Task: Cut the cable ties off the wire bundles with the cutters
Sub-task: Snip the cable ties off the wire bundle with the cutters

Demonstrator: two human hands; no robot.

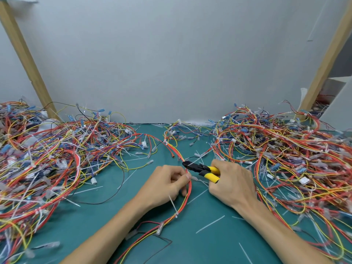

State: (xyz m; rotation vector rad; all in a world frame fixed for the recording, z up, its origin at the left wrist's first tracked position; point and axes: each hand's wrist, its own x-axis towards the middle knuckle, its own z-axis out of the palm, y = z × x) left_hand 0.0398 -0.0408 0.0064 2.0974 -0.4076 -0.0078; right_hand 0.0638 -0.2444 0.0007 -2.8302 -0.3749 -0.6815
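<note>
A thin bundle of red, orange and yellow wires (188, 195) curves across the green mat in front of me. My left hand (167, 184) pinches it between thumb and fingers near a white cable tie (195, 178). My right hand (231, 182) grips the yellow handles of the cutters (202, 169). Their black jaws point left and sit against the bundle just above my left thumb. A second white cable tie (174, 208) wraps the same bundle lower down, with its tail sticking up.
Large tangled heaps of wire harnesses lie to the left (57, 159) and to the right (295, 149). Cut tie tails (210, 223) are scattered on the green mat (200, 244). A grey wall (171, 63) and two slanted wooden posts stand behind.
</note>
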